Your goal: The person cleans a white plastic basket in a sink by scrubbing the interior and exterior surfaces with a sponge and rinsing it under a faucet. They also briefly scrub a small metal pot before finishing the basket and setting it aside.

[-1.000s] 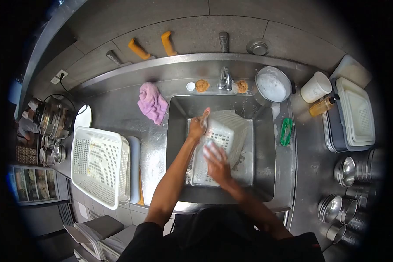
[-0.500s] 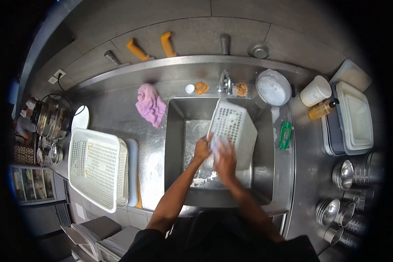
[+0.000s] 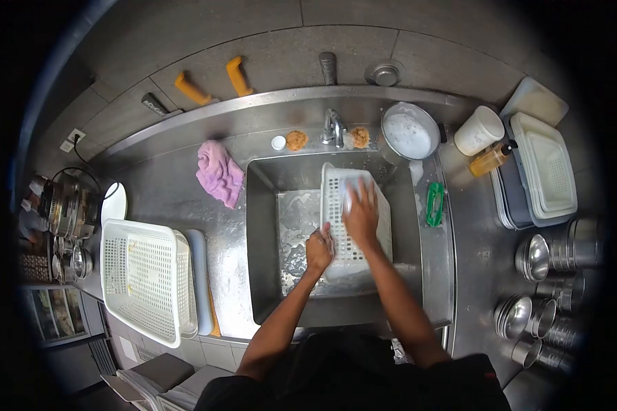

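A white perforated plastic basket [image 3: 336, 205] stands tilted on its side inside the steel sink [image 3: 267, 312]. My left hand [image 3: 319, 251] is closed on the basket's left rim. Against its perforated surface, my right hand [image 3: 360, 214] presses a whitish pad [image 3: 347, 198], mostly hidden beneath the fingers and blurred by motion. Wet suds lie on the sink floor left of the basket. Behind the sink, the faucet [image 3: 333, 129] stands between two orange-brown scrubbers [image 3: 296, 140].
Left of the sink are a pink cloth [image 3: 219, 173] and another white basket [image 3: 182, 301]. On the right stand a pot of suds [image 3: 410, 134], a green scrubber [image 3: 434, 205], a white tub [image 3: 478, 130], an amber bottle [image 3: 491, 160], stacked trays [image 3: 543, 164] and several steel bowls [image 3: 513, 317].
My right hand has moved up along the basket with the pad. The basket has turned more upright in view, my left hand still on its rim. The whole view has shifted slightly.
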A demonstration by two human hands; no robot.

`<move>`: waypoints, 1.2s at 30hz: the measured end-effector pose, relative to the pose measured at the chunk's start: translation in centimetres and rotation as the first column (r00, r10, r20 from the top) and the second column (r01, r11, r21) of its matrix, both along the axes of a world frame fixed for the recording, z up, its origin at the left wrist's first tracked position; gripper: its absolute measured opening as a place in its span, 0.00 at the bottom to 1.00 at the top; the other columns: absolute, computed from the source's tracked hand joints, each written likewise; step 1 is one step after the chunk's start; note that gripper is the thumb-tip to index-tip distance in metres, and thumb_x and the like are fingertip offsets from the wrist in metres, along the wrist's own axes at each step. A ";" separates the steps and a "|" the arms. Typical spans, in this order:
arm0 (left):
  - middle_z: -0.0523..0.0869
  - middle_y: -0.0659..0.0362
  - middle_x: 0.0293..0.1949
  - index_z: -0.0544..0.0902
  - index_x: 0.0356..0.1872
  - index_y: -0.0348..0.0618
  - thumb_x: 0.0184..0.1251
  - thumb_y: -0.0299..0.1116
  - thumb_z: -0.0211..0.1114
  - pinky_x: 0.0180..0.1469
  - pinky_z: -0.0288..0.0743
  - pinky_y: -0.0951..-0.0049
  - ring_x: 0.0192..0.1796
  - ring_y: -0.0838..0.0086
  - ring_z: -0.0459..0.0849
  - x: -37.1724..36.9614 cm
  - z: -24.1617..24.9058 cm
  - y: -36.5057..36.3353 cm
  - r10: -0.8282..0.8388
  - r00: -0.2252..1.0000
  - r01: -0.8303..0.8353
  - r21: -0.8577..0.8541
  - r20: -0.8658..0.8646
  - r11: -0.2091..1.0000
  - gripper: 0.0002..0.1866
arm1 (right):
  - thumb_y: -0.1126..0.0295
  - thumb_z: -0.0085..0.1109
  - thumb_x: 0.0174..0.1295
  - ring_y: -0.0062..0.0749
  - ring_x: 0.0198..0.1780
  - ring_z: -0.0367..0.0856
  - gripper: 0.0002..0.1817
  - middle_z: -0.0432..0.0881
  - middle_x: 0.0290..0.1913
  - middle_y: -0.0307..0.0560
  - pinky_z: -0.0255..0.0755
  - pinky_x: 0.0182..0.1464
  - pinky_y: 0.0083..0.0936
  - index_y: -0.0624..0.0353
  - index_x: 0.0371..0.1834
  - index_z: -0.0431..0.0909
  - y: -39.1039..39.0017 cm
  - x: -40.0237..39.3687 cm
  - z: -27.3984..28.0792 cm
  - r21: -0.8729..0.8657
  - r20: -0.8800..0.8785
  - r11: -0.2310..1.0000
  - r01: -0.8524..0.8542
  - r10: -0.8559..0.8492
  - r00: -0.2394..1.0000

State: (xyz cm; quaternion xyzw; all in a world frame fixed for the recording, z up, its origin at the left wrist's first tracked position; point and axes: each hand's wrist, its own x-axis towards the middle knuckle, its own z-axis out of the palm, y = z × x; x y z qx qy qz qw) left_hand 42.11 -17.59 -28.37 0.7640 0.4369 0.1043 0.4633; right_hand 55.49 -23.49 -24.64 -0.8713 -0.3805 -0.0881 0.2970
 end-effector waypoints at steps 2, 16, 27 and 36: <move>0.82 0.42 0.22 0.80 0.28 0.32 0.79 0.54 0.46 0.34 0.74 0.56 0.29 0.50 0.85 0.2 0.3 0.8 -0.024 1.000 0.023 -0.024 -0.008 0.999 0.32 | 0.76 0.66 0.48 0.59 0.78 0.48 0.37 0.59 0.76 0.53 0.44 0.74 0.64 0.48 0.68 0.72 -3.5 -6.1 1.3 -0.161 -0.118 0.982 -0.099 0.081 0.990; 0.81 0.54 0.55 0.68 0.64 0.37 0.75 0.33 0.52 0.52 0.77 0.72 0.53 0.71 0.81 3.7 1.4 7.5 0.035 0.943 0.188 -0.615 0.332 0.765 0.20 | 0.74 0.63 0.53 0.51 0.58 0.72 0.24 0.75 0.62 0.51 0.65 0.60 0.47 0.52 0.57 0.76 -2.9 13.6 8.3 0.132 0.221 0.974 0.182 -0.208 0.953; 0.84 0.47 0.51 0.78 0.61 0.39 0.76 0.57 0.50 0.51 0.78 0.63 0.50 0.65 0.84 14.7 -4.7 14.7 0.096 0.995 -0.069 -0.453 0.036 0.889 0.31 | 0.62 0.63 0.58 0.50 0.69 0.69 0.29 0.73 0.65 0.55 0.67 0.66 0.48 0.51 0.65 0.71 2.0 25.5 3.3 -0.583 -0.228 0.810 0.073 -0.249 0.941; 0.74 0.60 0.12 0.85 0.29 0.37 0.72 0.58 0.58 0.19 0.66 0.66 0.13 0.74 0.71 7.2 5.9 8.5 0.115 0.964 -0.060 -0.223 0.240 0.973 0.29 | 0.67 0.64 0.53 0.53 0.50 0.81 0.20 0.83 0.47 0.57 0.74 0.54 0.45 0.58 0.51 0.78 0.8 20.1 8.6 0.081 -0.052 0.988 0.134 -0.130 0.990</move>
